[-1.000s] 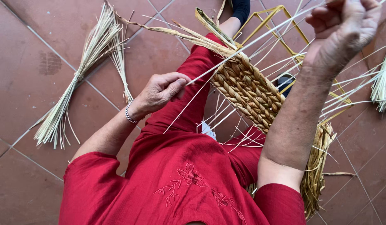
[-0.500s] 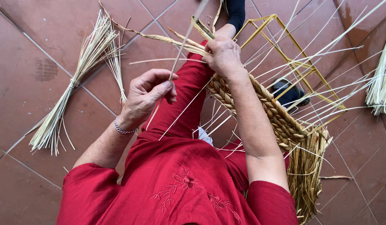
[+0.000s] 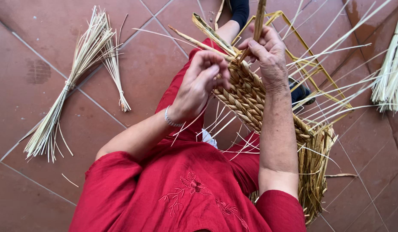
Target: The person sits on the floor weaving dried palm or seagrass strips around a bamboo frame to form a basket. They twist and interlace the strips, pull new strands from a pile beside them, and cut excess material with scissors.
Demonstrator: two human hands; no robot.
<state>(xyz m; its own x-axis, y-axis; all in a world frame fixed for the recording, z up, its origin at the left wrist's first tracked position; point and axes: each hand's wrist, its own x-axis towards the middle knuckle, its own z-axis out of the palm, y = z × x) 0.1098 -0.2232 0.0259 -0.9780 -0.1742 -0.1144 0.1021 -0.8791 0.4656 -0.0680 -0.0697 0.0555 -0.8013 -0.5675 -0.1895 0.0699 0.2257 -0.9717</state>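
Note:
A wide braided straw band lies across my lap, over red clothing, running from my knee down to the lower right. My left hand pinches loose straw strands at the braid's upper end. Just beside it, my right hand grips a thicker straw bunch that sticks upward from the same end. Many thin loose straws fan out to the right of the braid.
A tied bundle of straw and a smaller one lie on the terracotta tile floor at left. Another straw bundle is at the right edge. A yellow wire frame stands behind the braid.
My right hand came down from high at the upper right onto the braid's end. My left hand moved up and right from my thigh and now meets it there.

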